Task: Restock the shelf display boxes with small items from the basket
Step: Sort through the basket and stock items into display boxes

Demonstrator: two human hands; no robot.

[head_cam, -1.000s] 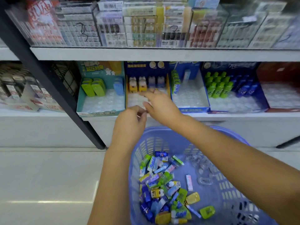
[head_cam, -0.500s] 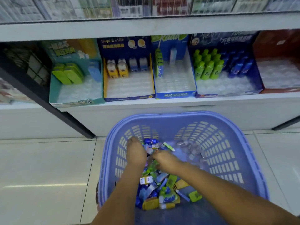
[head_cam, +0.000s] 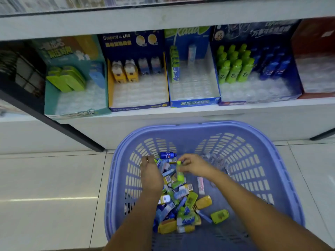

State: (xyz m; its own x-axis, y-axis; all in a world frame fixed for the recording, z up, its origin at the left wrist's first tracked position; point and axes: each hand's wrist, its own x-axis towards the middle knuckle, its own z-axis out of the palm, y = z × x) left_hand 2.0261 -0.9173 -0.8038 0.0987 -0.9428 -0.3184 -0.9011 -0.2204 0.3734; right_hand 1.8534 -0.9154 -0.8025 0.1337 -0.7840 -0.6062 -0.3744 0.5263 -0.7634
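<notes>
Inside the basket, toward its far wall, the small green bottle is held by its cap in the right hand. Thumb and forefinger pinch the top, a grip that should lift it out of the heap without dragging its neighbours along and that leaves its base free to go into a slot. The left hand lies over the left side of the basket's heap, fingertips curled among the packets. Whether they hold one or only part the clutter I cannot tell. Under both hands and back toward the basket's near wall the loose items lie jumbled, green, blue and yellow mixed, which is probably why both hands are down there sorting. A blue bottle lies on its side just beyond the fingers. Past the basket's far rim, up on the shelf, display boxes stand side by side. The dark blue box, beyond the basket's far right corner, holds upright green bottles in rows at its back with bare clear slots in front, so it looks the likely home for this one.
</notes>
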